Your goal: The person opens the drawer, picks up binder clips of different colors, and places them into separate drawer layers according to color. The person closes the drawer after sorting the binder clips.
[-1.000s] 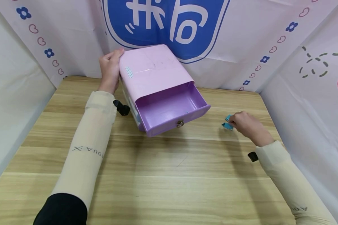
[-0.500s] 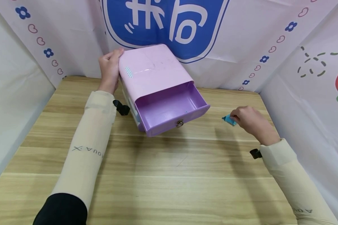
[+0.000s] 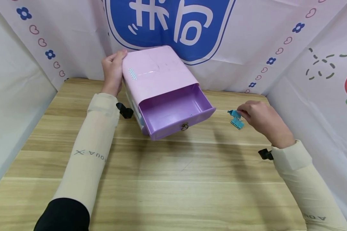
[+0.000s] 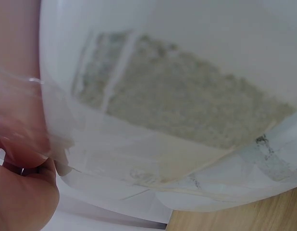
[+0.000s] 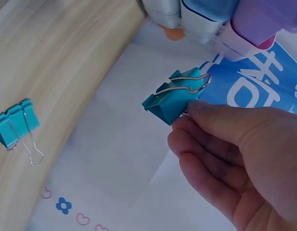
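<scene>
My left hand [image 3: 112,72] grips the back left edge of a small pink drawer cabinet [image 3: 159,72], which leans forward. Its purple top drawer [image 3: 173,112] is pulled out, with a ring pull [image 3: 184,127] on the front and a tiny dark speck inside. In the left wrist view, curled fingers [image 4: 23,192] lie beside the cabinet's pale side [image 4: 115,139]. Out to the right, my right hand [image 3: 266,122] pinches a teal binder clip [image 5: 175,98] between thumb and fingers, held above the table. A second teal binder clip [image 3: 237,123] lies just below it on the tabletop.
The wooden table [image 3: 191,192] reaches back to a printed cloth wall [image 3: 234,41]. White cloth sides [image 3: 14,64] stand at left and right. The cabinet's stacked drawers in white, blue and purple [image 5: 254,24] show in the right wrist view.
My right hand has moved up in the view and to the right with its binder clip, so the clip on the table shows more fully. The left hand and the cabinet stay put.
</scene>
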The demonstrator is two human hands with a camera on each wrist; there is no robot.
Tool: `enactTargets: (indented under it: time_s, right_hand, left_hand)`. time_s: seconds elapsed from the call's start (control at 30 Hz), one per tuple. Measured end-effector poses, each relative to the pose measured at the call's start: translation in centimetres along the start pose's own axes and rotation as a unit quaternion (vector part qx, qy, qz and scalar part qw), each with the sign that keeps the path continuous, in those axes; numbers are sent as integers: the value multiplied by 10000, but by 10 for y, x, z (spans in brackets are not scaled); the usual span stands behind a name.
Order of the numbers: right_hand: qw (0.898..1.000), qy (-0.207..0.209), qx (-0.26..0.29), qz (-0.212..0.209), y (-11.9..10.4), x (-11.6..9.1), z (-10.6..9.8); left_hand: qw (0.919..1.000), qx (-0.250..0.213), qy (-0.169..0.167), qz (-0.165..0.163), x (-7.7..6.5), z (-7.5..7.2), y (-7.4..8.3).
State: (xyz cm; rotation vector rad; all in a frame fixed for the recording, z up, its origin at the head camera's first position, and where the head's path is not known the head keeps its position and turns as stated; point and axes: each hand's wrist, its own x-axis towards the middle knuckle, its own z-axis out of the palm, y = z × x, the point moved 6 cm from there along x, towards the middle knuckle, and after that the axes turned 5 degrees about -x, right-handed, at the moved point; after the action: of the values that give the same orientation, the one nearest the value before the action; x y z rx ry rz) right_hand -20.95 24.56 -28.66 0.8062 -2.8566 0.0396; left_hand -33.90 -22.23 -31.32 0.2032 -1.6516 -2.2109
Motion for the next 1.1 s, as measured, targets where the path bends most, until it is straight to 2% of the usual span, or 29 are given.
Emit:
enactTargets:
  time_s: [0.47, 1.1]
  right_hand:
    - [9947, 956, -5, -376, -20, 10, -41]
    - [9835, 1598, -72, -849, -64, 19, -79]
  left_hand:
    - [10000, -50, 41, 10, 3, -1, 2]
    - [10000, 20, -3, -26, -1, -1, 1]
